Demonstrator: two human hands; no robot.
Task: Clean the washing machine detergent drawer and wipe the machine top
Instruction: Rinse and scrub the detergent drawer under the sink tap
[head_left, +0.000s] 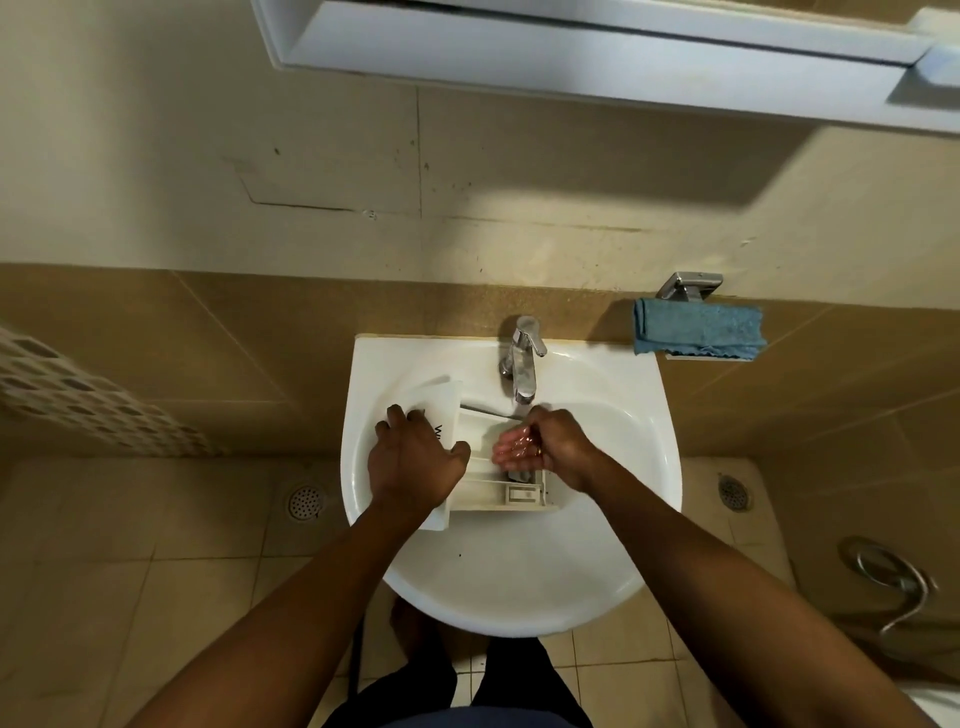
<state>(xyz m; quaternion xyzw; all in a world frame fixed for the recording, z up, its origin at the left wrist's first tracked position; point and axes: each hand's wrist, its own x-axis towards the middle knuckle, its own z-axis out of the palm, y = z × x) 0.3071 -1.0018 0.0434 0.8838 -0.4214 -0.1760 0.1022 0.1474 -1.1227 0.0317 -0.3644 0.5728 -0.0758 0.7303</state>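
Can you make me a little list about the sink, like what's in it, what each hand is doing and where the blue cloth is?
place: white sink on a tiled wall
in the sink: detergent drawer, lying under the tap
left grip: holds the drawer's white front end
right grip: open, palm up and wet-looking, over the drawer below the spout
blue cloth: folded on a wall holder, right of the tap, untouched
water running: cannot tell

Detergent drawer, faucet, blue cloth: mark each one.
detergent drawer (441, 408), head view, white front panel.
faucet (523, 366), head view, spout.
blue cloth (698, 330), head view, middle of its fold.
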